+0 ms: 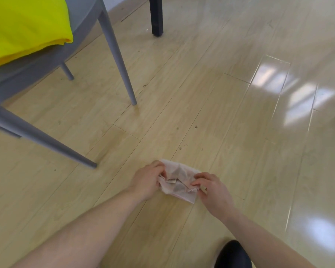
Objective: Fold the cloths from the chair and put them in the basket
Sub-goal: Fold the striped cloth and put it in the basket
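A view from above, looking down at two bare forearms stretched out over a pale wooden floor (211, 97). Both hands hold one small pinkish cloth (179, 179) low over the boards, near the bottom centre of the view; whether it touches the floor cannot be told. The left hand (146, 179) grips its left edge with curled fingers, and the right hand (214, 188) pinches its right edge between thumb and fingertips. The cloth is thin, soft and rumpled, bunched into a rough oblong with creases and darker shadowed patches across its middle; its lower edge looks a little frayed.

Judging by this, the fold of this cloth is underway but not neat or finished. At upper left, a bright yellow cloth (25, 26) lies on the seat of a grey chair (81, 18), smooth and thick-looking with a rounded folded edge, so at least one more piece appears to be waiting. No basket is in view, so how many cloths have already gone in cannot be told.

The chair has a matte seat and slim, tapered legs splayed outward. Behind it stands a single dark furniture leg (156, 16). The floor is glossy laminate plank, reflecting window light at right. A dark rounded shoe tip (233, 255) shows at the bottom edge.
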A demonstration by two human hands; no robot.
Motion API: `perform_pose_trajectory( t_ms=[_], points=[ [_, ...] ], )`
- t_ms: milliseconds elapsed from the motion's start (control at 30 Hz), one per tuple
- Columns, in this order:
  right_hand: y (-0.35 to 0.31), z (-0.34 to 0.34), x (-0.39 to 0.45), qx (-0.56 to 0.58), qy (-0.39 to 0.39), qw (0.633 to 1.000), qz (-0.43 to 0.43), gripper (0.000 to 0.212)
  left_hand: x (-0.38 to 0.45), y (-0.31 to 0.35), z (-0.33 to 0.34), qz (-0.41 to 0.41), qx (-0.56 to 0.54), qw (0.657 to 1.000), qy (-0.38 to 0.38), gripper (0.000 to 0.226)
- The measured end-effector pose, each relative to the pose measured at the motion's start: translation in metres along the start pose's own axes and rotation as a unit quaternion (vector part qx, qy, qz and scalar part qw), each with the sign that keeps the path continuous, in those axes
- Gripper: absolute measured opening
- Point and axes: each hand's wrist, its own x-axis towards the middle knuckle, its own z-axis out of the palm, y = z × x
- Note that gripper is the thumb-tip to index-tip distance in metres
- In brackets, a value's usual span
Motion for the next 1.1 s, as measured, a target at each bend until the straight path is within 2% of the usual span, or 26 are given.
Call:
perform_pose_trajectory(
  t_ms=[133, 233, 367, 433, 533, 600, 667, 767, 900, 967, 1100],
  points=[
    [0.002, 0.010, -0.010, -0.055, -0.060, 0.996, -0.028, 0.032, -0.004, 0.000, 0.005, -0.005, 0.087, 0.994, -0.064, 0.037],
    [0.002, 0.015, -0.015, -0.041, -0.075, 0.996, -0.027, 0.036, -0.003, 0.008, 0.001, -0.042, 0.064, 0.995, -0.067, 0.034],
    [-0.006, 0.010, -0.010, 0.075, 0.020, 0.996, 0.049, 0.022, 0.006, 0.019, -0.003, -0.143, -0.064, 0.987, 0.039, 0.022],
    [-0.009, 0.009, -0.006, 0.118, 0.074, 0.986, 0.089, 0.022, 0.012, 0.020, -0.002, -0.164, -0.085, 0.980, 0.076, 0.032],
    [-0.010, 0.012, -0.002, 0.132, 0.085, 0.975, 0.160, 0.048, 0.019, 0.017, 0.003, -0.179, -0.078, 0.978, 0.070, 0.054],
    [-0.008, 0.016, 0.000, 0.127, 0.055, 0.969, 0.204, 0.066, 0.022, 0.012, 0.007, -0.196, -0.085, 0.976, 0.047, 0.065],
    [-0.006, 0.018, 0.004, 0.125, 0.022, 0.964, 0.232, 0.073, 0.025, 0.007, 0.011, -0.209, -0.094, 0.973, 0.033, 0.071],
    [-0.001, 0.019, 0.012, 0.132, -0.016, 0.959, 0.251, 0.053, 0.033, 0.000, 0.017, -0.225, -0.113, 0.968, 0.015, 0.059],
    [0.001, 0.008, 0.030, 0.214, -0.037, 0.939, 0.265, 0.023, 0.051, -0.002, 0.009, -0.240, -0.166, 0.954, -0.071, 0.020],
    [-0.001, -0.003, 0.038, 0.267, -0.044, 0.922, 0.276, 0.019, 0.057, 0.002, -0.007, -0.225, -0.215, 0.948, -0.075, 0.014],
    [-0.018, -0.040, 0.047, 0.345, -0.043, 0.889, 0.298, 0.027, 0.048, 0.014, -0.053, -0.226, -0.332, 0.914, -0.050, 0.023]
  ],
)
